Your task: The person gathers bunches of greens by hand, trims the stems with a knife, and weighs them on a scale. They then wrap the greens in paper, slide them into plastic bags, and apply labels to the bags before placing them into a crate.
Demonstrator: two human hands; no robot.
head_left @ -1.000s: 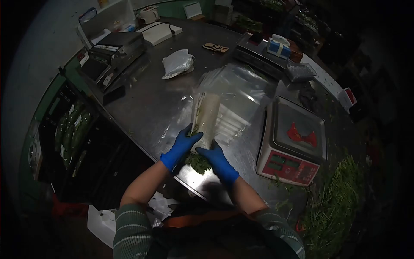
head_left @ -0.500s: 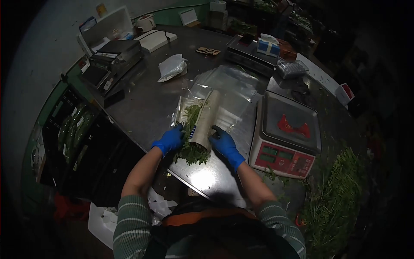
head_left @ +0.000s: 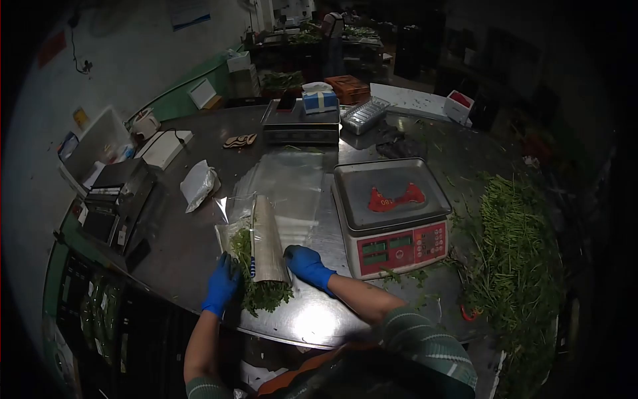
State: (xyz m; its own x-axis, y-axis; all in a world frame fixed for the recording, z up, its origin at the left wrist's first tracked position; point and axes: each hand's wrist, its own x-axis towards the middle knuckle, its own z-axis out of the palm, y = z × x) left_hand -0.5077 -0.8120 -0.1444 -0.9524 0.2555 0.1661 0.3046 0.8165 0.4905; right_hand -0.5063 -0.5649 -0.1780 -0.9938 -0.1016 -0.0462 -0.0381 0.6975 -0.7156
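A bunch of leafy greens (head_left: 262, 296) lies on the metal table, its leaves spilling toward me. Over its right side rests a pale curved sheet (head_left: 267, 243), like a half tube, and a clear plastic bag (head_left: 230, 234) surrounds the far part. My left hand (head_left: 222, 286), in a blue glove, is at the bundle's left, fingers closed at the bag's near edge. On the other side my right hand (head_left: 310, 267), also blue-gloved, has bent fingers against the sheet's right edge; what they pinch is hidden.
A red and white scale (head_left: 399, 243) with a red piece (head_left: 397, 197) on its pan stands right. Loose greens (head_left: 512, 253) pile at far right. Flat plastic bags (head_left: 286, 183) lie beyond the bundle. A second scale (head_left: 301, 126) carries a tissue box (head_left: 319, 100). One person (head_left: 333, 40) stands far back.
My view has lifted and turned right, so the table appears shifted left and lower. Both hands stay beside the bundle, with little visible change in their hold.
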